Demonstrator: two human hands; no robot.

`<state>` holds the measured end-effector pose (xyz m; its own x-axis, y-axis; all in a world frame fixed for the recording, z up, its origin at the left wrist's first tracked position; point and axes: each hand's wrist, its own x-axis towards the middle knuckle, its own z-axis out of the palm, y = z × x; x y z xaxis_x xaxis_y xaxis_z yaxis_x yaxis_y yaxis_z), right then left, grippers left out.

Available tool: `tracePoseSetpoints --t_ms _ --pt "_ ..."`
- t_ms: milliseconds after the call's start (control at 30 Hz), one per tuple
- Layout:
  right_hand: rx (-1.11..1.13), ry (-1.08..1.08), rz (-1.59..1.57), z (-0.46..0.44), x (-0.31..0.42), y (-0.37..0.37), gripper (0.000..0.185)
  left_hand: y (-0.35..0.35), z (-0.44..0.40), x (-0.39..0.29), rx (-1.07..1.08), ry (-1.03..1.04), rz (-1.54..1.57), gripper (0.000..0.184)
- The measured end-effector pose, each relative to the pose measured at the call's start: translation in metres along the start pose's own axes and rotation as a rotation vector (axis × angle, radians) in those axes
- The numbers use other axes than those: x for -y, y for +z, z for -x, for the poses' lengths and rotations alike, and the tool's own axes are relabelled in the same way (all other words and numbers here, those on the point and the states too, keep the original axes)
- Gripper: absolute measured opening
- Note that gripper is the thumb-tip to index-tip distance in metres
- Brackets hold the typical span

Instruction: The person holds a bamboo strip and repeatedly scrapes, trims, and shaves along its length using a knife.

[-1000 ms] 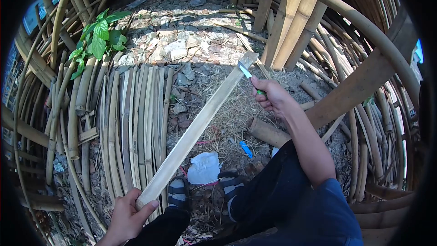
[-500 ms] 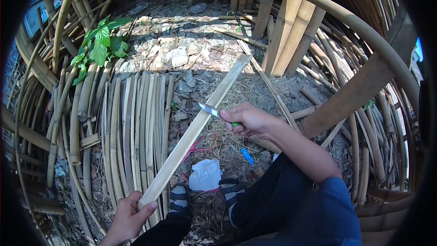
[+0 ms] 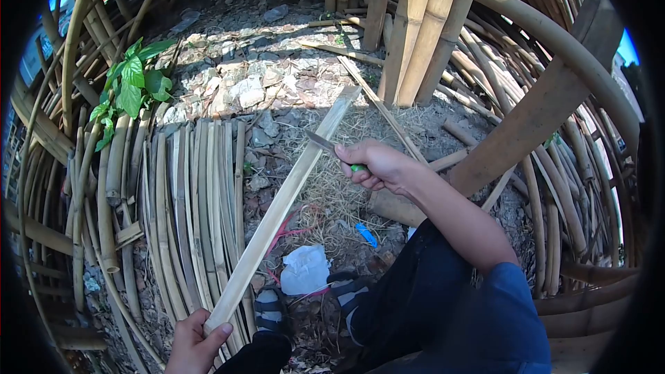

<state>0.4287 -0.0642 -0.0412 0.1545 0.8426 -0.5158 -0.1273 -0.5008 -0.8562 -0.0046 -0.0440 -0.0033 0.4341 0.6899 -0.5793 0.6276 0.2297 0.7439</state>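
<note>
A long, flat bamboo strip (image 3: 280, 206) slants from the lower left up to the middle of the view. Its near end is gripped by my left hand (image 3: 195, 343), thumb on top. My right hand (image 3: 370, 164) is closed round the green handle of a knife (image 3: 321, 141), most of the handle hidden by the fingers. The knife's blade points left and lies across the upper part of the strip; whether it touches the wood I cannot tell.
Several split bamboo strips (image 3: 201, 201) lie side by side on the left. A thick bamboo pole (image 3: 519, 128) slants on the right. Near my feet are white paper (image 3: 305, 270) and a blue wrapper (image 3: 366, 235). A leafy plant (image 3: 131, 83) grows at upper left.
The whole scene has shifted slightly left as the view turned. The blade has tilted from bright to dark, still over the upper strip. Both hands keep their hold.
</note>
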Motion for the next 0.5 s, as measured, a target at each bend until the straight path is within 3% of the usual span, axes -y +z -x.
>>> tracePoseSetpoints --t_ms 67,167,500 --pt "0.166 0.051 0.062 0.009 -0.003 0.023 0.051 -0.001 -0.001 0.000 0.007 -0.002 0.033 0.025" --pt "0.201 0.000 0.080 0.005 -0.006 0.024 0.051 -0.002 0.000 -0.001 0.027 0.009 0.060 0.026" --pt "0.045 -0.025 0.138 -0.003 0.001 0.002 0.051 -0.005 -0.003 0.008 0.052 0.042 0.079 0.027"
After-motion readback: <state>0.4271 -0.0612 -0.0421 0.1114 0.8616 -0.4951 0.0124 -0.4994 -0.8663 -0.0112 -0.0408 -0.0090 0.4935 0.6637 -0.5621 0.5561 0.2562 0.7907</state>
